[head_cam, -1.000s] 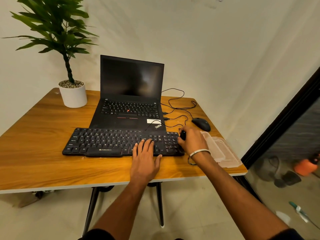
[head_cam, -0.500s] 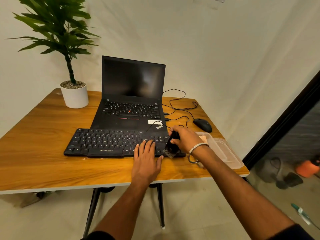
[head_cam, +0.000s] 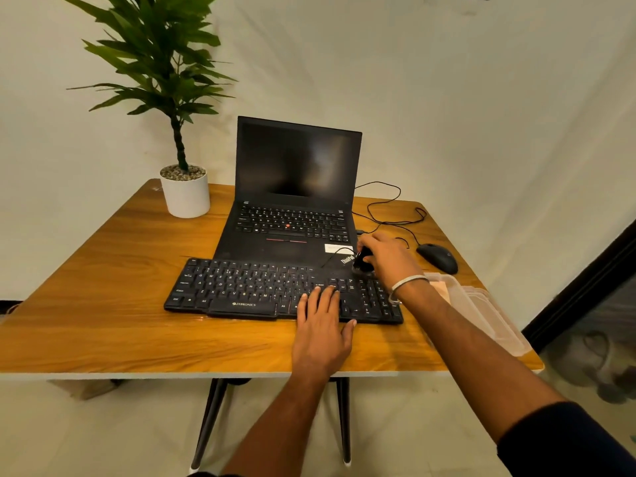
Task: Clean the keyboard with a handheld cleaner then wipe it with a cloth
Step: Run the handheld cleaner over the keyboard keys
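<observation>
**On the counter: keyboard getting the handheld cleaner treatment**

Near the front edge of the counter (head_cam: 103, 325) sits the black keyboard (head_cam: 247, 290), just in front of an open laptop (head_cam: 292, 201). Left hand (head_cam: 321, 333) lies flat on the keyboard's right half, fingers (head_cam: 318, 301) straight and relaxed on the keys, holding nothing. Right hand (head_cam: 387, 258) has its fingers curled around a small black handheld cleaner (head_cam: 363, 263), which is down at the keyboard's back right corner. Toward the right edge there's a mouse (head_cam: 437, 258) and a clear plastic container (head_cam: 481, 304). Potted plant (head_cam: 184, 187) is at the back left corner.
</observation>
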